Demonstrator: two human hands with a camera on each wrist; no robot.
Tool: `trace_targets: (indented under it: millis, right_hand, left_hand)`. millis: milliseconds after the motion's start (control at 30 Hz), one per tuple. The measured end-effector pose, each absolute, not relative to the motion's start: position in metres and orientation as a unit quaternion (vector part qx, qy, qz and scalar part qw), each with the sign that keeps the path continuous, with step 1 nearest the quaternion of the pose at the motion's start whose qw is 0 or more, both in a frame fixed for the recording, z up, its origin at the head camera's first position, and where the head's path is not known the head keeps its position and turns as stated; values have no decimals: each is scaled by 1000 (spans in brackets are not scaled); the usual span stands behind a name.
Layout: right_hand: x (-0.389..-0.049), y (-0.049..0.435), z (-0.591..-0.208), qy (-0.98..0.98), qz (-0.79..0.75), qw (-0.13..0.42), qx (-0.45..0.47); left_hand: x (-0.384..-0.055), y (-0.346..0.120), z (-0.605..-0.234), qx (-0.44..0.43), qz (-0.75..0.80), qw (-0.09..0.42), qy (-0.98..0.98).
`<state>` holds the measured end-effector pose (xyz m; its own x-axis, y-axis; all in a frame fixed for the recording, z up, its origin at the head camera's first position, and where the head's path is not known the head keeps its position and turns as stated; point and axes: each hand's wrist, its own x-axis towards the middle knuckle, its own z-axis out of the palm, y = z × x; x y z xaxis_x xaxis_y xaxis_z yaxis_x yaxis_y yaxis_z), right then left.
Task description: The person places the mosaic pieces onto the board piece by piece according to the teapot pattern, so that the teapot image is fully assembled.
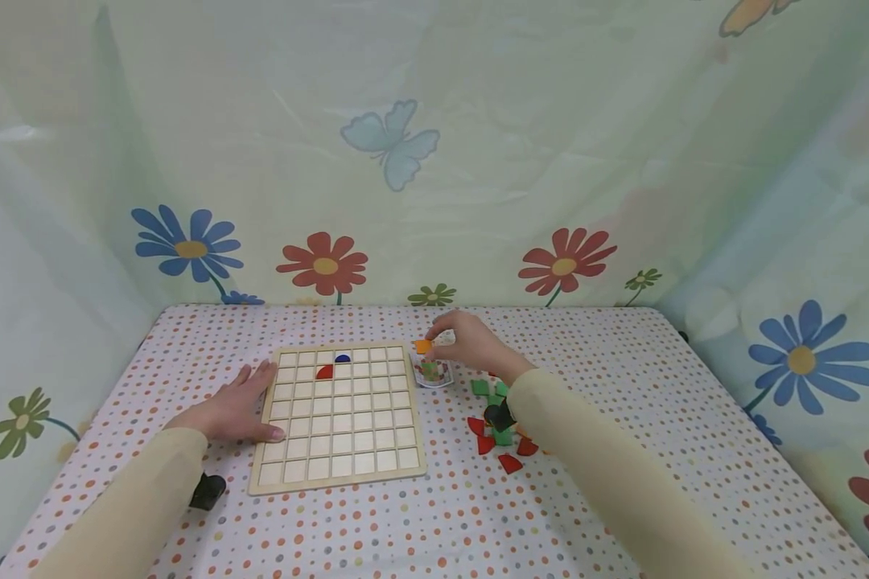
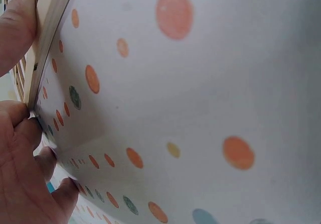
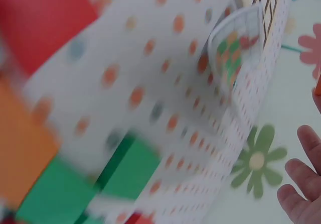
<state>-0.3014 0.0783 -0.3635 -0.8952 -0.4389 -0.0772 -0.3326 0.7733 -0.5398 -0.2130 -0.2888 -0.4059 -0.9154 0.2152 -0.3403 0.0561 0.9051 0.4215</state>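
Observation:
My right hand (image 1: 471,342) pinches an orange square tile (image 1: 423,346) between thumb and fingertips, to the right of the wooden grid board (image 1: 342,481). Just below that tile lies a small curled pattern card (image 1: 445,381), partly covered by the hand; the right wrist view shows a coloured design on the card (image 3: 220,58). On the board, a red quarter-round piece (image 1: 324,372) and a blue rounded piece (image 1: 343,359) lie in cells near the top. My left hand (image 1: 235,408) rests at the board's left edge, thumb on the rim and fingers spread along its side.
Right of the board is a loose group of pieces, among them green squares (image 1: 503,437), red quarter-rounds (image 1: 510,463) and some orange ones, partly hidden by the right forearm. A dotted cloth (image 1: 376,535) covers the table. A flowered curtain (image 1: 478,193) hangs behind.

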Motion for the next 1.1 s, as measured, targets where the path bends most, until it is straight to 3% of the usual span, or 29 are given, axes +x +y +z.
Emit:
trace_targets:
  millis: [867, 1100]
  right_hand:
    - [-307, -26, -394, 919, -264, 139, -258]
    - [-307, -39, -397, 928, -223, 117, -275]
  left_hand:
    - [-213, -287, -407, 66, 210, 191, 957]
    - [-212, -287, -408, 69, 213, 187, 956]
